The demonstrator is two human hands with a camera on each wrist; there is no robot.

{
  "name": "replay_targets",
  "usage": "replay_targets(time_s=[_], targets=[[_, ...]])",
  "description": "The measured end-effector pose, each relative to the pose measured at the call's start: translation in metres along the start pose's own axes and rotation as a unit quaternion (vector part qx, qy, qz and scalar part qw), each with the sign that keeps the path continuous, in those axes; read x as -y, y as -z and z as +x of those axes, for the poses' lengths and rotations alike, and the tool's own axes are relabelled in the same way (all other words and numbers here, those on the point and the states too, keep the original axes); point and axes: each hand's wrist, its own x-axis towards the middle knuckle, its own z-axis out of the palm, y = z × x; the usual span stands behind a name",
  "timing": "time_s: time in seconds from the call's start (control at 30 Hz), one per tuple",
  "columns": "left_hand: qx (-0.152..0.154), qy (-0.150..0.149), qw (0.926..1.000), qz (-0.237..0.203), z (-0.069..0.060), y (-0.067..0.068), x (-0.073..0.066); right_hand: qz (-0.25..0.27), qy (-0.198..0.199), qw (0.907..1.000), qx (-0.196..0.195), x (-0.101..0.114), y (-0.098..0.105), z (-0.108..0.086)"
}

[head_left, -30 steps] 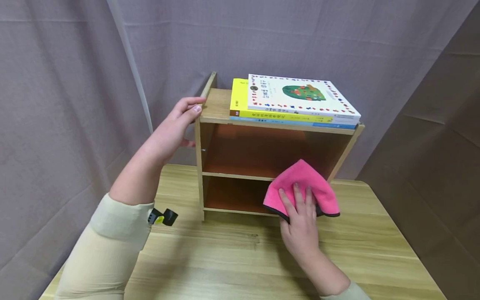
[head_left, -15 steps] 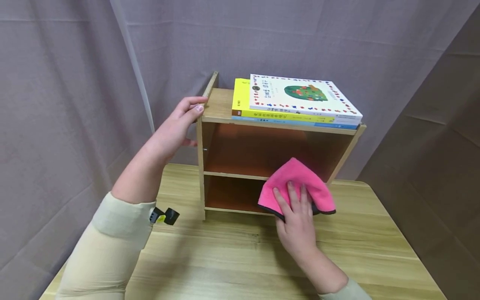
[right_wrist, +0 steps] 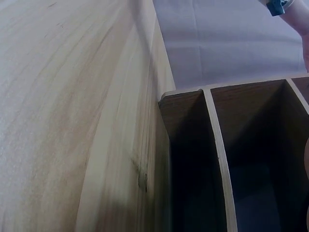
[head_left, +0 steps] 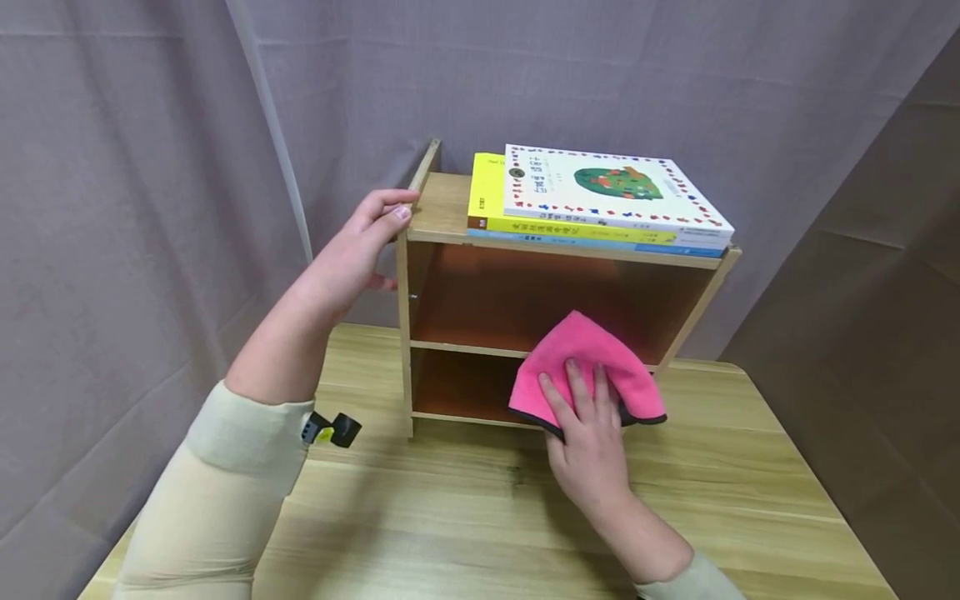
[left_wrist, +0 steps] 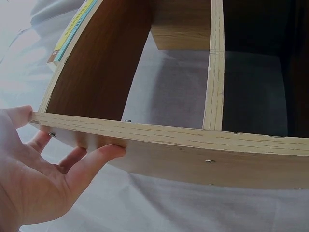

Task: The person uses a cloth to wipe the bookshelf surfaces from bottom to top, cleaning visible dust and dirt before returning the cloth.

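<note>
A small wooden bookshelf stands on the table in the head view. My left hand holds its upper left corner, with digits at the top edge and against the outer side panel. The left wrist view shows the same hand on that panel. My right hand holds a pink cloth with dark edging at the shelf's front. Spread fingers lie over the cloth, which hides part of the middle and bottom board edges. The right thumb is hidden. In the right wrist view the cloth is out of sight.
Several books lie stacked on the shelf's top, a white one over a yellow one. The wooden table extends in front. Grey curtains hang behind and at the sides. Small screw heads show on the side panel.
My right hand and the pink cloth have shifted left along the shelf front. The left hand keeps its place on the corner, and the head view has shifted slightly.
</note>
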Motion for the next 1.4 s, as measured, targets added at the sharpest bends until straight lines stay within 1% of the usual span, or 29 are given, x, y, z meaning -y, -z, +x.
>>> replay_targets(time_s=[0.2, 0.47, 0.67, 0.97, 1.17, 1.4], targets=[[0.002, -0.002, 1.0, -0.001, 0.001, 0.0, 0.0, 0.002, 0.013, 0.9999, 0.001, 0.001, -0.001, 0.002], [0.0, 0.004, 1.0, 0.002, 0.0, 0.0, -0.001, -0.006, 0.021, 0.9996, 0.02, 0.004, -0.001, 0.006], [-0.001, 0.003, 1.0, 0.003, -0.002, 0.0, -0.001, -0.007, 0.029, 0.9992, 0.028, 0.006, -0.003, 0.009], [-0.003, -0.003, 1.0, 0.006, -0.001, -0.001, 0.002, -0.008, 0.053, 0.9984, 0.021, 0.007, -0.006, 0.011], [-0.006, -0.005, 0.9999, 0.011, -0.002, 0.0, 0.004, -0.006, 0.058, 0.9979, 0.029, 0.012, -0.006, 0.012], [-0.004, -0.006, 0.9999, 0.013, -0.001, 0.0, 0.005, -0.006, 0.068, 0.9974, 0.024, 0.015, -0.008, 0.015]])
